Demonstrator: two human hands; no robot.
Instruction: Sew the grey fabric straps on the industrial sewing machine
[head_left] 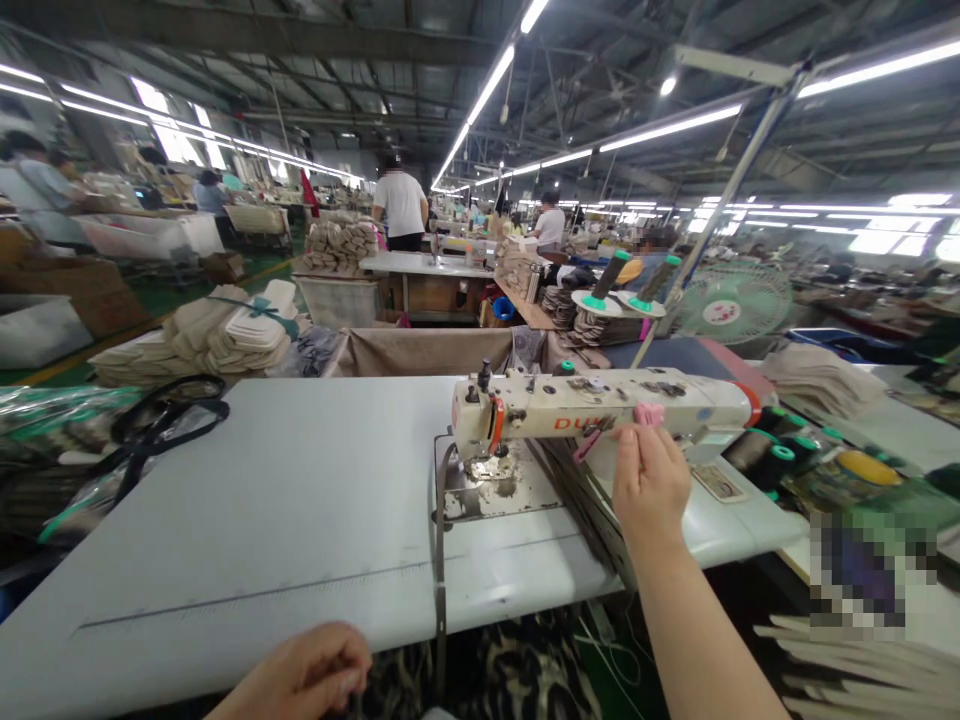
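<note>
My right hand (651, 475) is raised to the front of the sewing machine (544, 410), its fingers pinched together against the machine's arm. By the fingertips is a small pink-and-dark piece (589, 443); its kind and what lies inside the pinch are unclear. Just above the knuckles, a pink ornament (649, 412) sits on the machine. My left hand (311, 672) is low at the table's front edge, fingers curled in, with nothing visible in them. A narrow dark strip (441, 570) runs from beside the needle area over the front edge. More dark strips (581, 500) lie under the arm.
The white sewing table (300, 490) has a ruler line along its front. A black strap loop (169, 420) lies at the left, near bundled fabric pieces (232, 325). Thread cones (780, 465) and a green fan (727, 300) stand right. Other people work farther back.
</note>
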